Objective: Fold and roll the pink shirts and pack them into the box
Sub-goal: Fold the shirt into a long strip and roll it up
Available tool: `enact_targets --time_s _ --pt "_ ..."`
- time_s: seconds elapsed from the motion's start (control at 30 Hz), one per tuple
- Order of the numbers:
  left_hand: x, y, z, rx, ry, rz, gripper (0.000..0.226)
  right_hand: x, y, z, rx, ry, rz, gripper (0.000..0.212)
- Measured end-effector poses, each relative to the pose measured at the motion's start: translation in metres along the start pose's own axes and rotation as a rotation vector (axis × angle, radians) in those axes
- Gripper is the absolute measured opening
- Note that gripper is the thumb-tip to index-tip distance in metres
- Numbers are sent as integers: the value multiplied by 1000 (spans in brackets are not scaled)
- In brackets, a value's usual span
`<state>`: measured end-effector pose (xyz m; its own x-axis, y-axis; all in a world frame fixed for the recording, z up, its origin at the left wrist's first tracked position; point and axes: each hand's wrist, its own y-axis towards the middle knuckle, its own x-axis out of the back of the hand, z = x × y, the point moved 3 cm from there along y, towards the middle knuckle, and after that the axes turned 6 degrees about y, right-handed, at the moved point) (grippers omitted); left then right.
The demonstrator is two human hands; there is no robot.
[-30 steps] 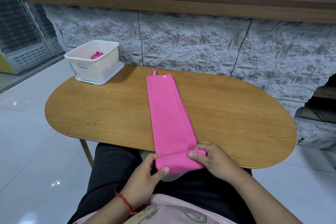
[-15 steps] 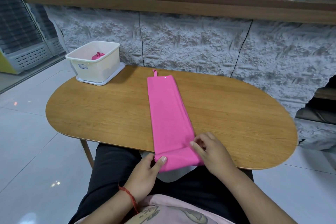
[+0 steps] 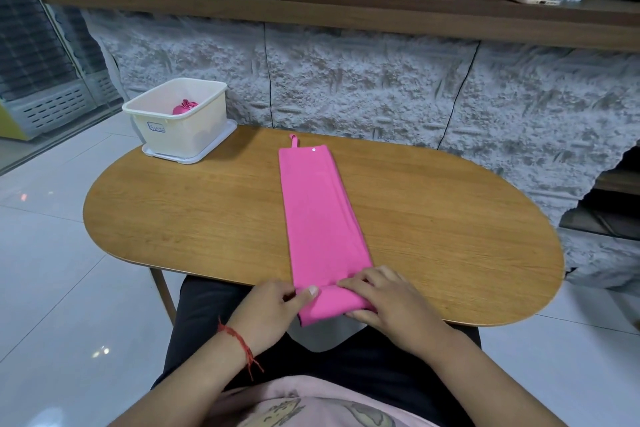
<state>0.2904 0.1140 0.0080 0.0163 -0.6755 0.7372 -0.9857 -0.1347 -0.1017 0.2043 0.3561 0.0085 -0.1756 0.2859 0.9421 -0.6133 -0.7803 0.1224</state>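
Two hands sit close together at the lower centre of the frame, both clamped on the near end of the pink shirt [image 3: 318, 215]. The left hand [image 3: 273, 308] pinches the left end of a starting roll with its thumb on top, and the right hand [image 3: 388, 302] lies over the right end, fingers curled across the top. The shirt is folded into a long narrow strip running from the hands up the middle of the tabletop [image 3: 450, 236]. Its far end lies flat with a small loop sticking out, and its near end, at the tabletop's edge, is turned over into a first short roll. Folding looks finished — the step in hand is rolling, barely begun. The next move calls for both hands to push the roll evenly up the strip, tight and square-ended, so it does not cone. At upper left, well apart from the strip, the white box [image 3: 180, 128] stands on the tabletop with one pink bundle [image 3: 185, 107] already inside.
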Motion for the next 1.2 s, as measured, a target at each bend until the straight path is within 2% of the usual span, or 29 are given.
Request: enact_targets --time_s 0.07,0.1,0.13,0.17,0.23,0.27,0.33,0.43,0.73,0.8,0.83,0.9,0.97,1.03,1.2 --pt "19 17 -7 -84 220 -238 54 2 4 0 -10 -8 12 58" --pt "26 31 -11 -140 287 -296 42 2 5 0 -15 -2 17 57" --pt "30 48 -15 -188 333 -258 37 2 6 -1 -18 9 24 57" --pt "30 67 -18 -210 387 -138 42 1 7 -2 -20 21 32 57" --pt "24 103 -17 -133 548 156 56 1 9 -4 -28 52 40 57" --pt "20 118 -14 -74 626 241 60 0 11 -6 -31 69 42 57" --pt "13 144 -8 -13 748 273 63 -1 15 -10 -32 89 45 58" --pt "14 170 -2 -19 839 226 61 -1 30 -17 -51 106 17 57" --pt "47 235 -2 -15 942 166 56 3 94 -29 -86 60 -8 55" --pt "53 232 -13 -29 910 99 54 1 95 -30 -85 38 -17 54" --pt "55 227 -21 -77 835 25 50 0 94 -29 -83 31 -27 54" --pt "55 205 -36 -238 524 -58 35 -3 91 -28 -77 13 -50 53" --pt "45 174 -41 -298 331 31 33 -3 89 -27 -70 -5 -59 51" --pt "31 147 -39 -308 400 119 39 -1 90 -25 -70 -41 -51 51" --pt "12 118 -25 -296 602 120 55 3 88 -15 -84 -30 -2 64"
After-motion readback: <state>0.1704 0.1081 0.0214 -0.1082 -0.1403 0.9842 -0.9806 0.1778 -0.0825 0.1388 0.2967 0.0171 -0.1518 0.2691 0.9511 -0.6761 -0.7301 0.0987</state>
